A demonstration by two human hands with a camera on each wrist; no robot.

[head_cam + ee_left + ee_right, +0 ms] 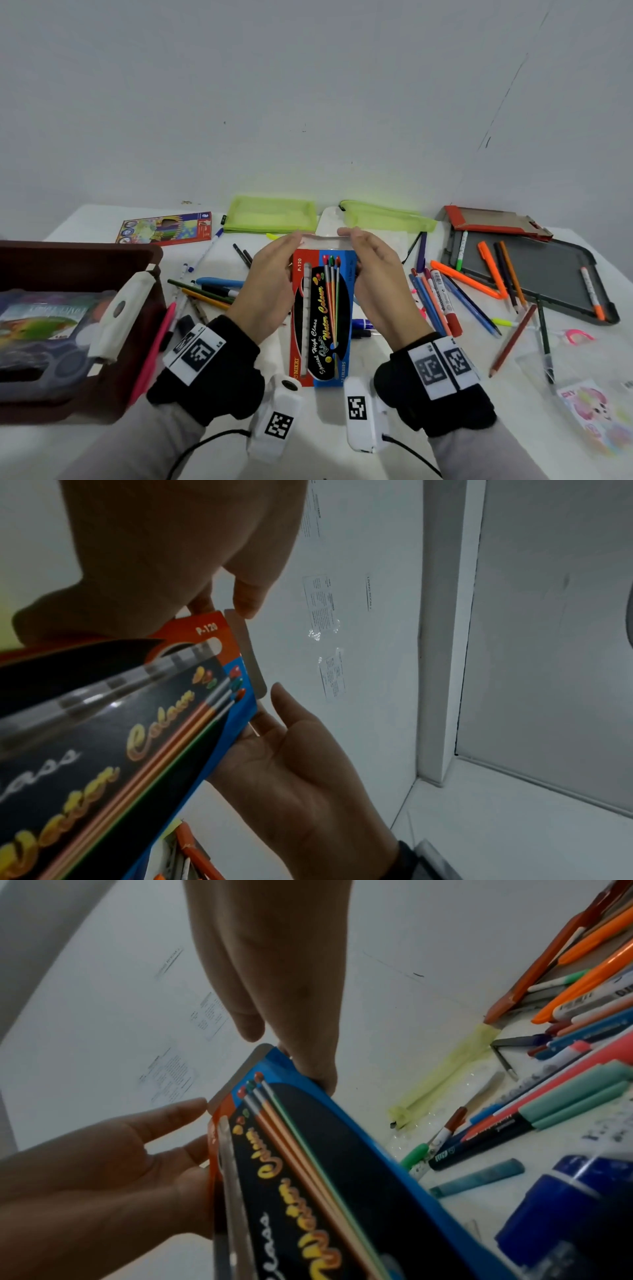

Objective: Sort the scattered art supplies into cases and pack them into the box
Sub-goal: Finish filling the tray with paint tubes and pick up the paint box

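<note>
Both hands hold the paint box (322,318) up over the middle of the tabletop (376,455), its long axis running from 6 to 12 o'clock. The left hand (270,291) clasps the red edge at 9 o'clock, the right hand (380,291) the blue edge at 3 o'clock, and the fingertips of both meet the pale flap (320,238) at the far end, at 12 o'clock. In the wrist views that flap stands proud of the box mouth, so the step in hand looks like closing the paint box, or perhaps opening it; which one cannot be told.

If it is closing, the next move calls for tucking the flap into the mouth while the palms keep the thin card from buckling, then carrying the paint box to the brown box (78,329) at 9 o'clock, where a case already lies inside. Much is left: loose pens (442,301) lie scattered at 3 o'clock, more on the grey tray (544,270) at 2 o'clock, and two green pouches (270,216) wait at 12 o'clock.
</note>
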